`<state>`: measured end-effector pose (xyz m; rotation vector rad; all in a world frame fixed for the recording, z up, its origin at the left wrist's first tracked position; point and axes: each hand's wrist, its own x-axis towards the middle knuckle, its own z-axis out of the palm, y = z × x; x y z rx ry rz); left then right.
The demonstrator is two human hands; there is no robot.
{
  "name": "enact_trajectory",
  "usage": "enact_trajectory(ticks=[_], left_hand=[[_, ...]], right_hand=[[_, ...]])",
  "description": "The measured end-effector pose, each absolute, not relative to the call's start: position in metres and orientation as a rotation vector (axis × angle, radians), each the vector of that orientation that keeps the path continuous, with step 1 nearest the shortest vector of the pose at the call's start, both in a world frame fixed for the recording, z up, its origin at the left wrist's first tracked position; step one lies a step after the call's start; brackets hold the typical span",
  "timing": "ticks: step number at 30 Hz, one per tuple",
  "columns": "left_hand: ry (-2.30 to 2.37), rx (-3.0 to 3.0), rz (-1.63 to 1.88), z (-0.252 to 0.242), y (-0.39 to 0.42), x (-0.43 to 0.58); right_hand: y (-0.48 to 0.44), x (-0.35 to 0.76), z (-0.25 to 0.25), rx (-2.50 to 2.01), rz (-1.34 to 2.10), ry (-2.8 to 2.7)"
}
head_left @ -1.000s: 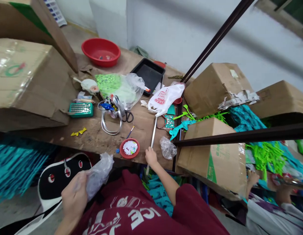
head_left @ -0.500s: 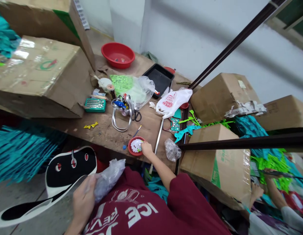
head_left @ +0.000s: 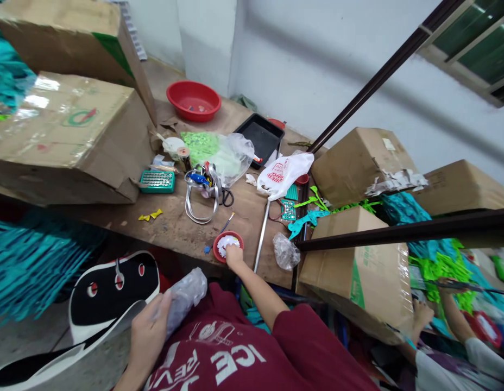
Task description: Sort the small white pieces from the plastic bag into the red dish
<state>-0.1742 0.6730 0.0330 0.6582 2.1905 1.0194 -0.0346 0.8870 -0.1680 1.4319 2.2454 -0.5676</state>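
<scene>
Head view. Right hand (head_left: 234, 254) is stretched forward, arm nearly straight, fingers curled down onto the near rim of the red dish (head_left: 228, 244), which sits at the near edge of the tabletop (head_left: 174, 222). Whether the fingers pinch the white bits in the dish or just touch the rim I cannot tell; the hand covers that part.

Left hand (head_left: 148, 334) is held low near the chest, off the tabletop, fingers wrapped around a crumpled clear bag (head_left: 182, 293), grip closed on it.

Metal rod (head_left: 261, 236) lies just right of the dish and overhangs the near edge; a small brush (head_left: 221, 228) lies just behind the dish. A second crumpled bag (head_left: 285, 251) lies right of the rod, near the cardboard box (head_left: 358, 266). Scissors (head_left: 226, 196) and a ribbon loop (head_left: 201, 201) lie mid-table. Another person's hand (head_left: 447, 282) works at far right, well apart.

Risks, as I judge them: the dish is so near the edge that a downward press on its near rim could tip it off and scatter the bits. The wrist is close to the rod, so a sideways sweep could roll it off. The loosely bunched bag could slip or spill in a one-handed hold.
</scene>
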Motion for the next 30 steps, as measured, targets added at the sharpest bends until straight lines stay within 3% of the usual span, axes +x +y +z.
enact_trajectory(ticks=[8,14,19,23,30], left_hand=[[2.023,0.523,0.994,0.034,0.711,-0.168],[1.904,0.318,1.311,0.019,0.752,-0.182],[1.985,0.396,1.426,-0.002,0.802,-0.207],[2.092,0.518,1.364,-0.033,0.836,-0.220],[2.171,0.699,1.175,-0.083,0.840,-0.201]], right_hand=[[0.905,-0.006,-0.147,1.666,-0.541,2.327],[0.951,0.090,-0.130,2.012,-0.370,2.189],[0.964,0.119,-0.122,2.020,-0.384,2.245],[0.949,0.074,-0.105,1.817,-0.452,2.568],[0.905,-0.054,-0.094,0.903,-0.679,3.040]])
